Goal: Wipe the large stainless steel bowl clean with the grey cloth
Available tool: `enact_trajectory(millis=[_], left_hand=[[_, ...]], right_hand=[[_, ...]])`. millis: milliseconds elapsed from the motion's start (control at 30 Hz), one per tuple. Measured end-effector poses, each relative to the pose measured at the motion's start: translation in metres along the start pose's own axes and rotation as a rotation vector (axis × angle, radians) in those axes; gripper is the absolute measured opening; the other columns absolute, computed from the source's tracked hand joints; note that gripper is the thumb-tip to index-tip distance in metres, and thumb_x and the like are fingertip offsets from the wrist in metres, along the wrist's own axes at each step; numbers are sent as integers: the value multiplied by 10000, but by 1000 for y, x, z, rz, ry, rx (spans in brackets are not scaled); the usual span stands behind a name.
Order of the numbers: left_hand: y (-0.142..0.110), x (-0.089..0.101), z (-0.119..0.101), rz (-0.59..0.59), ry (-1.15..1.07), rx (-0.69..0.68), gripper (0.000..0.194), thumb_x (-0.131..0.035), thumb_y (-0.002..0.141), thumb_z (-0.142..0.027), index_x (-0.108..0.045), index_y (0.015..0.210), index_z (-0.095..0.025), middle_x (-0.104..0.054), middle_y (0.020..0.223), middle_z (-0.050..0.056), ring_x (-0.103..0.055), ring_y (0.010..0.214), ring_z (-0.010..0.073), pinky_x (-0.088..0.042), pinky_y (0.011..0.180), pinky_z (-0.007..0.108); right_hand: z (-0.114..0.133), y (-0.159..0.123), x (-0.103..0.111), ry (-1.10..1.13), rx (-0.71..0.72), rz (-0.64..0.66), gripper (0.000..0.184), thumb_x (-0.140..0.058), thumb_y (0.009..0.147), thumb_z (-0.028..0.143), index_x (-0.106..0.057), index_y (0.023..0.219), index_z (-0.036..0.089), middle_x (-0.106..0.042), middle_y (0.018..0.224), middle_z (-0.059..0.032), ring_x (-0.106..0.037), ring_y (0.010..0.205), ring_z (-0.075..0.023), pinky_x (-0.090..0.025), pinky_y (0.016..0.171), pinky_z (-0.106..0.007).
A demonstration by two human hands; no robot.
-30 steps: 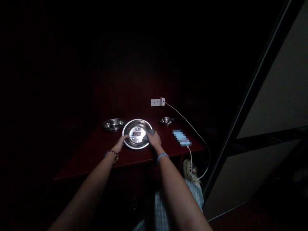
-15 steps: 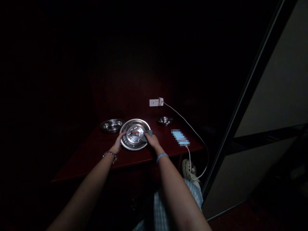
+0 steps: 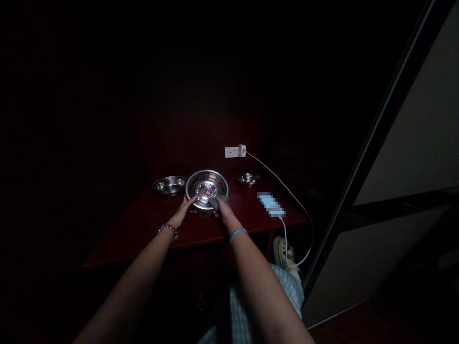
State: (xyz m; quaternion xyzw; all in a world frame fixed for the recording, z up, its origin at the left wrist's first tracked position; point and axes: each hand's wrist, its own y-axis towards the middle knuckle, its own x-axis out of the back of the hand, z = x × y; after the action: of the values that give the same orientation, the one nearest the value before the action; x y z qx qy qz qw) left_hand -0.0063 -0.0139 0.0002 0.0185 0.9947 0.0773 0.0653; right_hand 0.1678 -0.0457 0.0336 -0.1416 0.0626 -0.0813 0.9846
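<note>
Round steel bowl (image 3: pixel 214 187) is showing its inside to the camera, tilting toward the person, over the dark red table (image 3: pixel 139 234); whether the base is touching the tabletop, can't tell. Metal is looking silvery and shiny: pale, bright rim, darker grey wall, flat round floor that is catching small bright glints. Label (image 3: pixel 206 190) is lying on the floor of the bowl, rectangular, skewed, orange-red along one edge, darker below; print too small to read.

Left hand (image 3: pixel 182 212) is gripping the near-left rim, thumb lying over the inside, other fingers going underneath, partly hidden. Right hand (image 3: pixel 224 210) is pinching a grey cloth (image 3: pixel 214 204) at the near-right rim, cloth bunching over the edge.

Another steel basin (image 3: pixel 169 186) is sitting just left of the bowl; a small steel dish (image 3: pixel 248 179) is sitting apart, to the right. Pixelated blue device (image 3: pixel 270 204) is lying farther right, a white cable (image 3: pixel 276 177) running from it to the wall socket (image 3: pixel 231 152).
</note>
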Motion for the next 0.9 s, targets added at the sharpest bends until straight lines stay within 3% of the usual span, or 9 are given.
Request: enact_trajectory(millis=[67,167,300,500,667,767,900], left_hand=[[-1,-1,0,7,4,-39,783,-769,687,-492,-511,1383,-240,-630,1349,100,-631,1158,265,-530,859,318],[1,-1,3,9,-16,-37,682,-789,679,-455,-602,1280,-194,-614,1382,117,-552,1286,268,-419,1067,349],[9,1,10,13,-35,-28,603,-796,632,-455,-677,1143,-158,-692,1261,124,-578,1251,296,-375,1106,411],[15,5,16,-33,-20,1,571,-771,585,-398,-684,1094,-155,-746,1099,101,-661,1066,274,-446,1002,404],[10,3,10,-45,-17,22,410,-720,539,-361,-695,895,-159,-752,844,47,-679,855,237,-488,864,350],[6,2,4,-38,1,40,291,-678,505,-330,-664,749,-171,-715,712,19,-649,722,212,-485,721,311],[4,1,-1,-67,-6,81,191,-640,474,-294,-601,628,-187,-643,581,-22,-568,563,161,-428,580,270]], right_hand=[[-1,-4,-9,41,-51,41,304,-438,978,390,-592,860,157,-544,538,38,-492,389,-76,-357,379,-146],[-2,-11,-17,77,-77,69,269,-448,977,385,-569,873,169,-566,578,38,-514,405,-70,-358,380,-136],[-1,-16,-19,111,-77,34,226,-479,964,370,-577,899,177,-617,658,17,-569,453,-78,-352,373,-132],[2,-16,-14,40,-37,43,258,-486,956,372,-620,1021,162,-716,826,-52,-653,552,-105,-441,415,-152],[8,-13,5,-284,144,-101,361,-475,949,376,-661,1141,134,-735,1090,-116,-728,922,-189,-576,677,-238],[13,-18,19,-425,229,-188,359,-545,905,381,-706,1119,142,-713,1178,-144,-655,1159,-261,-529,923,-305],[19,-27,27,-708,356,-318,413,-489,916,437,-717,1146,181,-716,1171,-161,-664,1140,-315,-502,965,-390]])
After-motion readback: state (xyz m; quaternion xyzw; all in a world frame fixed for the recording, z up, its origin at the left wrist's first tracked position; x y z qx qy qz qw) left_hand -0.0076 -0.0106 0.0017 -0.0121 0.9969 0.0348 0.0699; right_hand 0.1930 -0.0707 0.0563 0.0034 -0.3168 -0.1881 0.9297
